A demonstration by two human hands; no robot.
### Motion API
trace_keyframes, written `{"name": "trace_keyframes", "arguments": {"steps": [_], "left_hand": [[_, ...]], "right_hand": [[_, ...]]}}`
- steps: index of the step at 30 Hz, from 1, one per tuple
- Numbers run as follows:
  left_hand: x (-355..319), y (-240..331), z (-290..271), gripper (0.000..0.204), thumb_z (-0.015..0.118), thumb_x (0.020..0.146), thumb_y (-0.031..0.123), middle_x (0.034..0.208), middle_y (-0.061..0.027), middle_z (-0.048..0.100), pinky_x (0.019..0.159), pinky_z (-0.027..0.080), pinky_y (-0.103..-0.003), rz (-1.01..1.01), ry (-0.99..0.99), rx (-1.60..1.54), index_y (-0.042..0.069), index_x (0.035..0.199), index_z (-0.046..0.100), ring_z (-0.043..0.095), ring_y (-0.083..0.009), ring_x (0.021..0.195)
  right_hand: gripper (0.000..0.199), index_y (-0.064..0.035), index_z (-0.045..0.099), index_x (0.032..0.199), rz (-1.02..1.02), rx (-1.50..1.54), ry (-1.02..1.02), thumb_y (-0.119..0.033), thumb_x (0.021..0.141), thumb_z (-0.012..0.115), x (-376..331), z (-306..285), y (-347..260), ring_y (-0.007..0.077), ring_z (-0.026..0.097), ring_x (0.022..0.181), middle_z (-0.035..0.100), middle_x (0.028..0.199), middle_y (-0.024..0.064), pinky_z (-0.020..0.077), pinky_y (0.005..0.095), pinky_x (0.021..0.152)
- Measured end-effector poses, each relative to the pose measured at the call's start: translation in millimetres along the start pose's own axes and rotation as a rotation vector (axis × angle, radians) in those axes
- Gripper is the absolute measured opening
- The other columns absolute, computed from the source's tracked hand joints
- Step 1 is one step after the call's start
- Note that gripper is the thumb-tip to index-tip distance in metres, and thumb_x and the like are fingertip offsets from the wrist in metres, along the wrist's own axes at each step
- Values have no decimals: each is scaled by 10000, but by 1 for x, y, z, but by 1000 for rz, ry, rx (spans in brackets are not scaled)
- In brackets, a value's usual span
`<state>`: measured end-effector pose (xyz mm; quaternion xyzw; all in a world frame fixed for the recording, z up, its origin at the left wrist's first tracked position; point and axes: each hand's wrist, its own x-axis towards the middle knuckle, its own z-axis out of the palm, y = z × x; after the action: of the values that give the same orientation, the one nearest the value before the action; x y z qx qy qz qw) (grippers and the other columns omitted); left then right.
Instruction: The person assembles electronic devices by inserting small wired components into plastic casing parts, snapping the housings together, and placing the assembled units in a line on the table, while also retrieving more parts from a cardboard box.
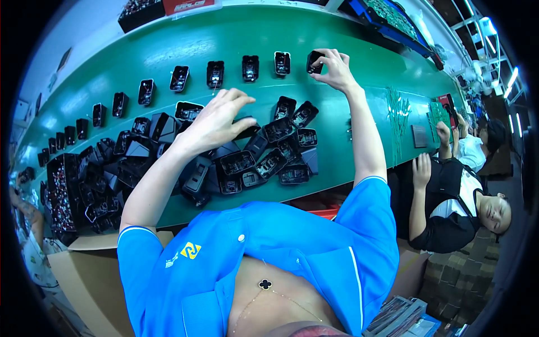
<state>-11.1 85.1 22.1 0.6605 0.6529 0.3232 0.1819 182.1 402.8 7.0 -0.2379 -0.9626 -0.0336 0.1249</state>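
The right hand (336, 70) reaches far out over the green tabletop (236, 39), arm nearly straight, wrist bent, with its fingers (325, 56) pinched around a small black housing (314, 62). That housing sits at the right end of the row (213, 73) of black housings that curves leftward along the tabletop, each one spaced apart from the next.

The left hand (216, 121) hovers nearer the body, just on the near side of the row, over the pile (241, 151) of loose black housings. Its palm faces down, the wrist is cocked up, and the fingers (238, 96) are spread wide and slightly curled, holding nothing. Whether the fingertips touch the housings below cannot be told. The forearm runs back down and left to a blue sleeve (137, 236).

The pile lies between the row and the near tabletop edge, its housings tumbled at all angles, many with their open sides up. Left of the pile stands a dark bin (59, 196) filled with small parts. Right of the pile, a bundle of thin green wires (397, 118) lies on the tabletop. Beyond the wires, another person's hand (422, 170) rests at the tabletop edge.
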Motion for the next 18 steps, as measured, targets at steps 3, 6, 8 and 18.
{"name": "trace_keyframes", "arguments": {"steps": [3,6,8,18], "left_hand": [[2,-9,10,419,660,884,198,1191,-141,579,972,423,-411,24,-145,215,26,1260,591,539,-287,1105],[7,-12,17,382,646,878,166,1138,-141,596,944,417,-400,43,-198,263,36,1235,609,554,-285,1048],[12,-13,22,349,631,872,135,1086,-140,614,916,410,-389,63,-253,305,46,1210,627,570,-284,991],[22,-4,9,269,541,908,40,1001,-74,664,762,473,-325,-13,-96,91,50,1160,637,611,-215,806]], "right_hand": [[239,-160,720,923,-13,-10,-172,-311,747,778,12,9,13,199,455,1253,533,1391,-13,215,421,1119],[260,-161,721,939,-12,0,-219,-333,752,780,16,13,15,197,450,1261,530,1397,-10,222,422,1118],[281,-162,723,955,-7,10,-272,-355,758,781,15,17,16,195,446,1270,527,1402,-6,229,423,1116],[330,-97,719,1006,365,143,64,-377,834,753,-80,-56,49,226,642,953,692,1077,39,477,357,890]]}}
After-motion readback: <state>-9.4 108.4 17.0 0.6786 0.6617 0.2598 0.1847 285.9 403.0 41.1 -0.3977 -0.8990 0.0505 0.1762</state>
